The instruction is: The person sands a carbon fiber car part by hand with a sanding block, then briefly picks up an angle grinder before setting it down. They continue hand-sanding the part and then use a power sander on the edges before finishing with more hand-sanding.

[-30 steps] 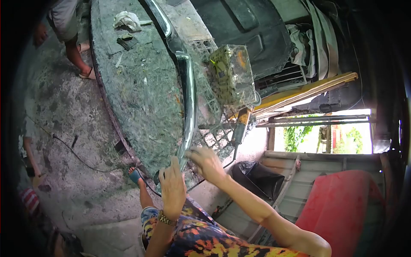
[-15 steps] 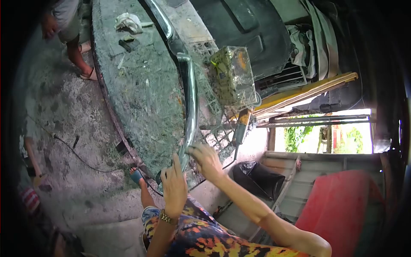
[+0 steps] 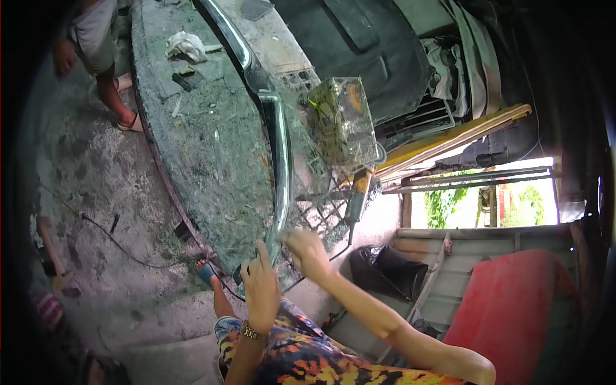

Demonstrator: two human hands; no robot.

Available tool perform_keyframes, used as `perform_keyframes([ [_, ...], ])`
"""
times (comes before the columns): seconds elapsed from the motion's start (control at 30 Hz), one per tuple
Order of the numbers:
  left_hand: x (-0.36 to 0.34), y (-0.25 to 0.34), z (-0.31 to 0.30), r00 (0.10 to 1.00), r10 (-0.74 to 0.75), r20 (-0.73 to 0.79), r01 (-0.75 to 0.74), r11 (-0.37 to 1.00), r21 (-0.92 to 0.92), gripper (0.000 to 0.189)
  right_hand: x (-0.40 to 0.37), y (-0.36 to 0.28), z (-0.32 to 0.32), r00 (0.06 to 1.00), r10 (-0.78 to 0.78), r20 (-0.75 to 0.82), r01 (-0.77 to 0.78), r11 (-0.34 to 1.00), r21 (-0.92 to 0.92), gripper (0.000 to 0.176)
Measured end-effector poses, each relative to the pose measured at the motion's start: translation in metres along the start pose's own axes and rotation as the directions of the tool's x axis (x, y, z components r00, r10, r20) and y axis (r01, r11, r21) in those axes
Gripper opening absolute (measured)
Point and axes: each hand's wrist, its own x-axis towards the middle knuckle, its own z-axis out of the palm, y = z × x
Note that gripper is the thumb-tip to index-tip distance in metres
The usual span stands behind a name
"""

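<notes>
A long curved bar (image 3: 280, 147), dark with a bright chrome strip, lies along the grimy workbench (image 3: 205, 144). My left hand (image 3: 261, 285), with a metal watch at the wrist, holds its near end, the index finger stretched along it. My right hand (image 3: 307, 253) is beside that end, fingers curled and pressed together at the bar's edge. It is slightly blurred, and anything between its fingertips is too small to make out.
Right of the bar stand a tape-covered box (image 3: 343, 122) and a power tool (image 3: 359, 196). A crumpled white cloth (image 3: 186, 47) lies on the bench's far part. Another person's leg (image 3: 110, 96) shows at upper left. A black bag (image 3: 388, 273) and red panel (image 3: 504, 314) are at right.
My right hand has moved slightly down, and its fingers are more curled than before. My left hand stays at the bar's end. The view has shifted slightly.
</notes>
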Motion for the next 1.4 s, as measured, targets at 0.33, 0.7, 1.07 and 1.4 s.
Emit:
perform_keyframes([
  [0.33,0.003,0.001,-0.002,1.0,0.005,0.019,-0.006,1.0,0.031,0.084,0.006,0.008,-0.006,0.996,-0.074,0.045,0.073,0.997,0.028,0.04],
  [0.7,0.0,0.001,-0.003,1.0,0.016,-0.005,-0.016,1.0,0.002,0.085,0.001,0.003,-0.006,0.998,0.002,0.065,0.0,1.0,-0.027,0.045],
  [1.07,-0.004,-0.001,0.002,1.0,-0.007,0.026,0.007,1.0,-0.011,0.086,0.014,0.019,-0.002,0.998,0.011,0.059,-0.003,0.991,-0.134,0.048],
  [1.4,0.0,-0.002,0.0,0.999,-0.016,0.027,0.018,0.997,-0.079,0.084,0.007,0.015,-0.006,0.995,-0.027,0.093,0.039,0.992,-0.121,0.055],
])
